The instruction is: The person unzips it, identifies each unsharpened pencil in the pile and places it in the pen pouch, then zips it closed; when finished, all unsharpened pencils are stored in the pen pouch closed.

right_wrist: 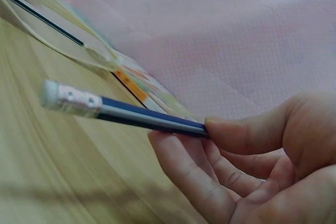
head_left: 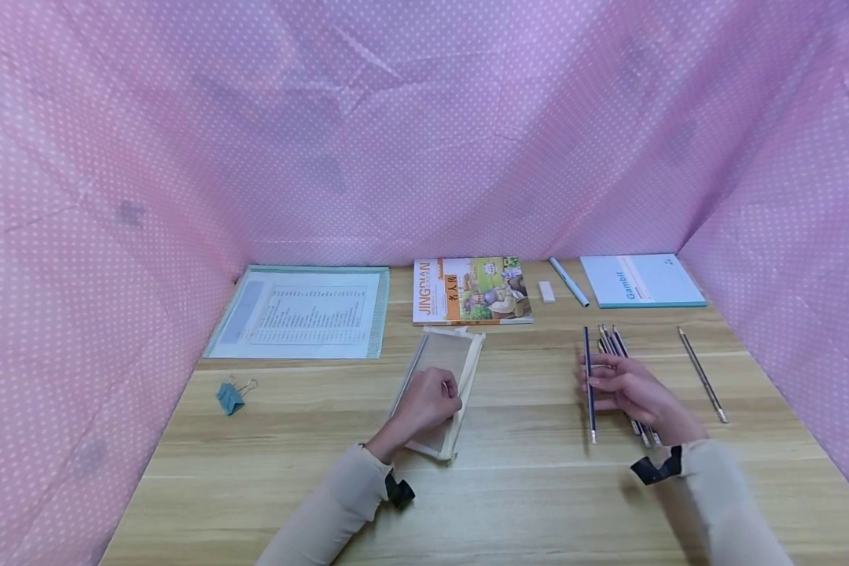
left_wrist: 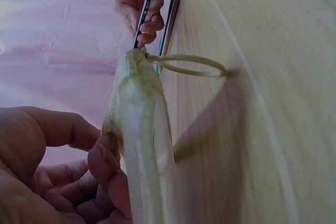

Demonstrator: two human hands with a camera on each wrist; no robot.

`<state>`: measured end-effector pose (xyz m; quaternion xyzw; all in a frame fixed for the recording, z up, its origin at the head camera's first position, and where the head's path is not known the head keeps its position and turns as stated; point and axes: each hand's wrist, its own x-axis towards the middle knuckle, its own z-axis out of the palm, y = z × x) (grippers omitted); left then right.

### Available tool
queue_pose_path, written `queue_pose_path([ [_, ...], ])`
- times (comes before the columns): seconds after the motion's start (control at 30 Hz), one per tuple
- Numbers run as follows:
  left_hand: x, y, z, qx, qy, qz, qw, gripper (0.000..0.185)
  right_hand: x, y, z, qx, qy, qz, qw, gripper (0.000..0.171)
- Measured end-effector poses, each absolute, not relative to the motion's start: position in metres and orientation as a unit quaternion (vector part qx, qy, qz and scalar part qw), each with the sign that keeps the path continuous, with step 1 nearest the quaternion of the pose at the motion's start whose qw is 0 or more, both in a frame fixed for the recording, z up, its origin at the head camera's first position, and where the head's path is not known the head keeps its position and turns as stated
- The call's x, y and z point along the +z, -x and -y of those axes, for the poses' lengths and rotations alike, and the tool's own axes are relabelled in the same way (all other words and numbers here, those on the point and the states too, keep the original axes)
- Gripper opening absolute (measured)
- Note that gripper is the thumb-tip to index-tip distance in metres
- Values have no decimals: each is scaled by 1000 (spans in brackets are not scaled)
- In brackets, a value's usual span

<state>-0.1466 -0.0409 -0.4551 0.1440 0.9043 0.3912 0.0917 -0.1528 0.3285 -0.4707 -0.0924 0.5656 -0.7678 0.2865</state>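
Note:
My left hand [head_left: 435, 397] grips the near edge of a flat, see-through pencil pouch [head_left: 447, 358] with a cream border, lying mid-table. In the left wrist view my fingers [left_wrist: 105, 163] pinch the pouch's rim [left_wrist: 142, 140], and its cream loop [left_wrist: 189, 65] rests on the wood. My right hand [head_left: 611, 385] pinches a blue pencil [head_left: 590, 385] between thumb and fingers. The right wrist view shows this pencil [right_wrist: 131, 114] with its metal ferrule and white eraser pointing toward the pouch [right_wrist: 58, 30]. Several more pencils [head_left: 619, 350] lie under that hand.
A lone pencil [head_left: 702, 375] lies to the right. Along the back edge sit a document folder [head_left: 300, 312], a picture book [head_left: 470, 289], a white eraser [head_left: 546, 292], a pen [head_left: 568, 281] and a Gambit notebook [head_left: 640, 280]. A teal binder clip [head_left: 229, 395] lies left. Pink cloth walls surround the table.

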Motion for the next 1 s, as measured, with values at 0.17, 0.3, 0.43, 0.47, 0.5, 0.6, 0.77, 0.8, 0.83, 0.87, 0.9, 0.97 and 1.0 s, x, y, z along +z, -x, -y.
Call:
queue_pose_path([
  [0.17,-454,146,40,394,-141,-904,94,11,-471,153,-310,-760,78,-575,294,43],
  [0.3,-454,146,40,400,-138,-900,100,11,-471,153,-294,-747,63,-588,303,41],
  [0.43,-454,146,39,403,-138,-899,98,11,-471,154,-279,-726,45,-612,310,49],
  [0.47,-454,146,39,404,-138,-899,98,11,-472,154,-276,-722,42,-617,311,52],
  [0.5,-453,146,39,405,-138,-899,97,11,-472,154,-273,-719,39,-619,313,55],
  [0.6,-453,146,39,405,-138,-899,93,11,-474,155,-264,-711,43,-625,318,60],
  [0.77,-453,145,38,405,-138,-899,90,10,-477,157,-250,-709,48,-620,333,61],
  [0.8,-453,144,38,406,-138,-899,90,10,-477,158,-247,-708,46,-619,336,61],
  [0.83,-453,144,38,406,-137,-899,91,10,-477,158,-244,-707,44,-618,339,62],
  [0.87,-453,144,38,407,-135,-899,92,11,-477,158,-241,-706,42,-618,342,63],
  [0.9,-453,144,38,407,-133,-899,93,11,-477,159,-238,-704,42,-620,344,64],
  [0.97,-452,144,38,409,-131,-898,95,10,-477,159,-231,-702,40,-620,348,65],
  [1.0,-452,144,38,409,-129,-898,96,10,-477,159,-228,-701,37,-620,351,66],
])
